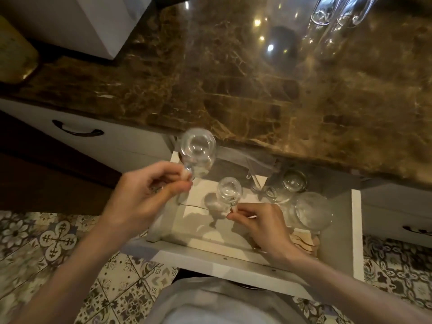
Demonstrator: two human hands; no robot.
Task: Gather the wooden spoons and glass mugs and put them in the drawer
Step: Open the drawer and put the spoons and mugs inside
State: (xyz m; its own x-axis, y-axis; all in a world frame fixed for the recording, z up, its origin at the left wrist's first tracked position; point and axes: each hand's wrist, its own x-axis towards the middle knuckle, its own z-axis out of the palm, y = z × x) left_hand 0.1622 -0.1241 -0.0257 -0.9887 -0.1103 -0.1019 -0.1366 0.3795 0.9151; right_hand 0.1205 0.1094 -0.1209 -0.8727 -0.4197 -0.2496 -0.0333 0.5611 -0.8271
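The left hand (145, 192) pinched the handle of the first mug (198, 148), holding it above the left edge of the open drawer (357, 230). The right hand (261, 223) pinched the second mug (228, 191) by its handle, low inside the drawer. Two other mugs (295, 181) sat at the drawer's right, by the table (257, 90) edge.

Colours and patterns recorded.
Worktop (233, 90) brown marble, pale veining; drawer (357, 230) white; floor tiles (58, 239) cream, grey floral motifs; glass mugs (197, 146) clear.
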